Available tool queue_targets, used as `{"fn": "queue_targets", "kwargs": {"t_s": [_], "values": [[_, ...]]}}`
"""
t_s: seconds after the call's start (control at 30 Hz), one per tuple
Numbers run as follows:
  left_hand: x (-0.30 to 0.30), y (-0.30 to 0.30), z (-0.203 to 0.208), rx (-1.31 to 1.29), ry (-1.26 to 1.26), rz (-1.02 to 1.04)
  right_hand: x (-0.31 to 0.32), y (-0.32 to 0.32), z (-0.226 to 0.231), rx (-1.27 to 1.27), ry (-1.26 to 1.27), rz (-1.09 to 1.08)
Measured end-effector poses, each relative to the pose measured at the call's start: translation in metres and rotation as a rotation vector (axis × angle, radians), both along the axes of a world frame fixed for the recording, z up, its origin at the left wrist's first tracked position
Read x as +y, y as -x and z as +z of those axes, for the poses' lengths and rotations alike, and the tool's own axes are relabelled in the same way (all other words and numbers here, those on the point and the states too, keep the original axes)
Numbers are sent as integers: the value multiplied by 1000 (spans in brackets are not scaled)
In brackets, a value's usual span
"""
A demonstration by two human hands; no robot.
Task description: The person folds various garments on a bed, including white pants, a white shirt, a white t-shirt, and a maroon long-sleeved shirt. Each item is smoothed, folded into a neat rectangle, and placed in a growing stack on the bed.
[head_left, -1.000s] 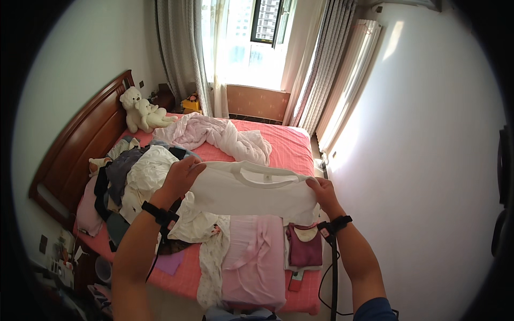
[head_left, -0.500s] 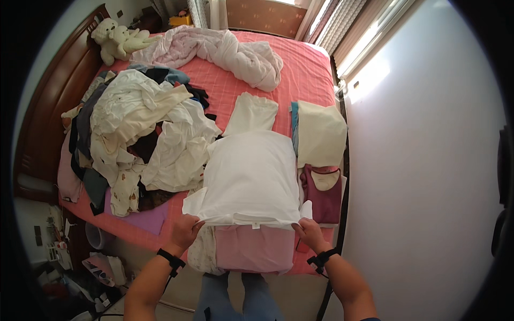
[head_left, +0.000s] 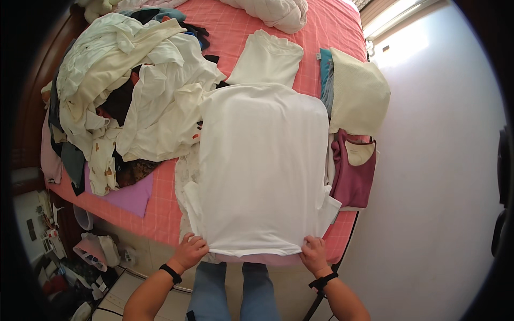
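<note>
A white shirt (head_left: 262,166) lies spread flat over the near part of the bed, its sleeves partly showing at both sides. My left hand (head_left: 191,250) is closed on the left corner of its near edge. At the right corner of that edge, my right hand (head_left: 314,252) pinches the fabric. A strip of pink cloth (head_left: 262,260) peeks out below the shirt, and a pale patterned cloth (head_left: 184,174) shows along its left side; the rest of both is hidden.
Left of the shirt rises a heap of loose clothes (head_left: 163,115). Beyond it lies a folded white garment (head_left: 267,59). Folded stacks, a cream one (head_left: 360,93) and a maroon top (head_left: 356,179), line the right edge by the wall (head_left: 428,187). A light quilt (head_left: 276,12) is at the back.
Both hands have drawn the shirt's near edge toward me, covering most of the pink cloth. The shirt now lies flatter and longer. My view has tipped further down.
</note>
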State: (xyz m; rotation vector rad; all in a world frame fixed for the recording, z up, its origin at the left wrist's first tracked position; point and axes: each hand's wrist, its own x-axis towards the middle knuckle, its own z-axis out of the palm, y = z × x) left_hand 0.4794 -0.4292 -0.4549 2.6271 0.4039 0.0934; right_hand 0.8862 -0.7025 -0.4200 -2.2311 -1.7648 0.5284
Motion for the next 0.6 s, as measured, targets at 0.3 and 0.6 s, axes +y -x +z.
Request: {"fn": "queue_targets", "kwargs": {"t_s": [0.3,0.6], "values": [[-4,5,5,108,436,227,34,33,34,-115,324,17],[17,-4,-106,-104,1037,1378,152,132,36,286,187,42]]}}
